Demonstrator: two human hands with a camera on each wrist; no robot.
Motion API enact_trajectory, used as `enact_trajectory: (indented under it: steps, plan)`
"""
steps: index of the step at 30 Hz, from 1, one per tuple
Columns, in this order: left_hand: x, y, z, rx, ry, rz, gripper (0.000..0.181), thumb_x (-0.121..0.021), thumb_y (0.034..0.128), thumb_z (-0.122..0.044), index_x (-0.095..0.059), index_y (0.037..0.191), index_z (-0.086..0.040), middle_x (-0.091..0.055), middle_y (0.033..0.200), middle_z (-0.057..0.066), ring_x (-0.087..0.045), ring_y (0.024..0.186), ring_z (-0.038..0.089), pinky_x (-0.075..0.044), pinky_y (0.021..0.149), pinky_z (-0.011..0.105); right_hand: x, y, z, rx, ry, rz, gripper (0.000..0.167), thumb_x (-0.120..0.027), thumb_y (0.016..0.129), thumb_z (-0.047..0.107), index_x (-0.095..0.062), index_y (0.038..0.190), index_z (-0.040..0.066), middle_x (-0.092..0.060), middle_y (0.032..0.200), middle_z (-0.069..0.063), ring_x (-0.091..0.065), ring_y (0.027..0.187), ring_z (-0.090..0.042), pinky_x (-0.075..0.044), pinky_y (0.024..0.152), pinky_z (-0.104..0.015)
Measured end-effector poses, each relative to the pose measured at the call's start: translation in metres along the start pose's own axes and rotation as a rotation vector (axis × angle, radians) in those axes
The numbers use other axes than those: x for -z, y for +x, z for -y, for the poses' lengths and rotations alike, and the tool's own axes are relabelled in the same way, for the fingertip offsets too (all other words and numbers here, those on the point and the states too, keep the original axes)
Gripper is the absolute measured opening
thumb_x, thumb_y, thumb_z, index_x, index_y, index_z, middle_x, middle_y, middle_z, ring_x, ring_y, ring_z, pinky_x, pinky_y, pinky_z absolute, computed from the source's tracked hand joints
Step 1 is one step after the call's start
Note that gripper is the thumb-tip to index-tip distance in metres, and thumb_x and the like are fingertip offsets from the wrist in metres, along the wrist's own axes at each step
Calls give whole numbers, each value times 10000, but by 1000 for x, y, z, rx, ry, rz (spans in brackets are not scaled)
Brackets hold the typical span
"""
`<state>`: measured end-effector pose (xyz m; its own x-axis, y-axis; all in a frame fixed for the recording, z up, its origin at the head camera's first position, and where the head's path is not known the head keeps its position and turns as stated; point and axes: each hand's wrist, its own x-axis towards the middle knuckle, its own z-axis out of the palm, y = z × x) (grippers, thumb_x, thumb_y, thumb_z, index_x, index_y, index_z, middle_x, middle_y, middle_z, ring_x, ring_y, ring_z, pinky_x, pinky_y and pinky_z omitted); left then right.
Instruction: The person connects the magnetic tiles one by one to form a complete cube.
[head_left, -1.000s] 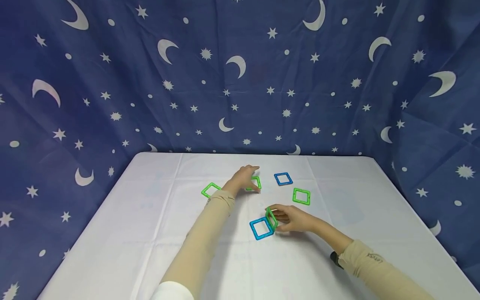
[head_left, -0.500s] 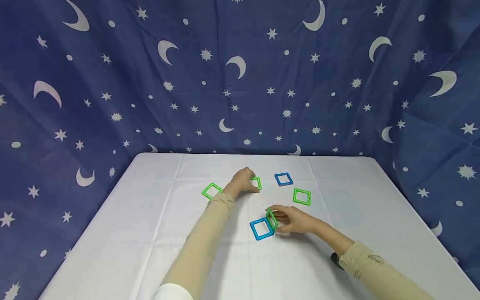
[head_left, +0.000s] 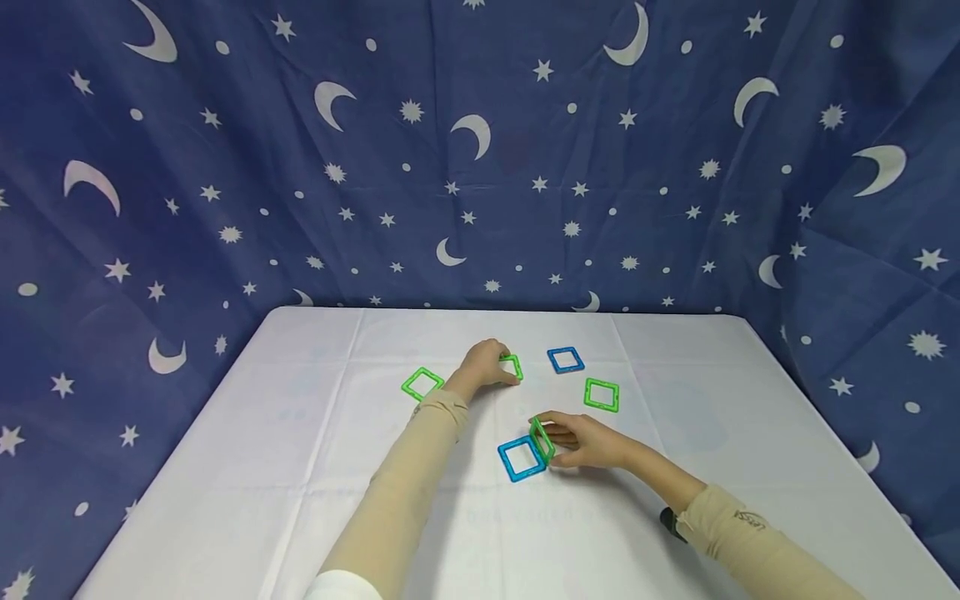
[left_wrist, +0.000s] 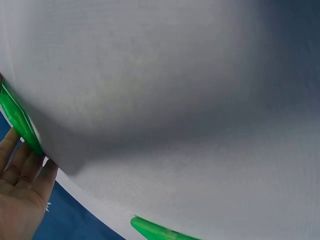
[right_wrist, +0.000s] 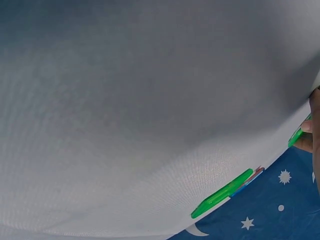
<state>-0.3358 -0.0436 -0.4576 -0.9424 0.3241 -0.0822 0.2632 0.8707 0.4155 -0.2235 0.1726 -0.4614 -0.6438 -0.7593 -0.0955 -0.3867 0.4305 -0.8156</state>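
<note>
In the head view my left hand (head_left: 482,365) grips a green square magnetic tile (head_left: 519,367) lying at the back middle; thumb at its near edge, fingers at the far edge. Part of that tile is hidden by the hand. The left wrist view catches the fingers (left_wrist: 31,170) against the green tile's edge (left_wrist: 21,122). Closer to me, my right hand (head_left: 592,440) holds another green square tile (head_left: 547,437) tilted up on edge. Its bottom meets the right side of a light blue square tile (head_left: 527,473), which lies flat. Only a sliver of the right hand (right_wrist: 315,132) enters the right wrist view.
A green tile (head_left: 408,388) lies left of the left wrist, partly covered by the sleeve. Toward the back right lie a dark blue tile (head_left: 566,368) and a green tile (head_left: 602,407). A white cloth covers the table (head_left: 225,483); a starry blue curtain (head_left: 420,150) stands behind.
My left hand's fingers have drawn in from spread to around the green tile. The right hand and its upright tile stay in place.
</note>
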Motion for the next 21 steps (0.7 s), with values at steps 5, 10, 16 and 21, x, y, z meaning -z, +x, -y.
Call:
enact_trajectory:
  steps: [5, 10, 16, 21]
  plan:
    - [1, -3, -2, -39, 18, 34, 652, -776, 757, -402, -578, 1256, -32, -613, 1211, 103, -569, 1132, 232, -444, 1018, 322, 0, 0, 1, -6, -3, -7, 618, -682, 847, 58, -379, 1378, -34, -454, 1394, -250, -450, 1283, -396, -440, 1016, -371]
    - [3, -10, 0, -43, 16, 41, 650, -762, 768, -416, -576, 1249, -20, -615, 1215, 109, -571, 1134, 234, -448, 1015, 326, 0, 2, 1, -23, 2, 6, 633, -686, 847, 65, -372, 1390, -23, -444, 1404, -246, -449, 1287, -388, -444, 1016, -348]
    - [3, -15, -1, -82, 2, 36, 652, -758, 769, -428, -580, 1237, -9, -582, 1214, 114, -569, 1113, 237, -454, 1006, 328, 0, 0, 1, 8, 2, 3, 625, -678, 849, 46, -366, 1382, -52, -439, 1392, -278, -447, 1275, -415, -447, 1008, -360]
    - [4, -16, 1, -105, -23, 26, 646, -762, 758, -444, -594, 1227, -33, -532, 1239, 115, -552, 1126, 241, -448, 1017, 339, 1, 1, 0, 1, -8, 2, 629, -683, 849, 61, -370, 1385, -40, -444, 1396, -263, -446, 1280, -406, -443, 1012, -352]
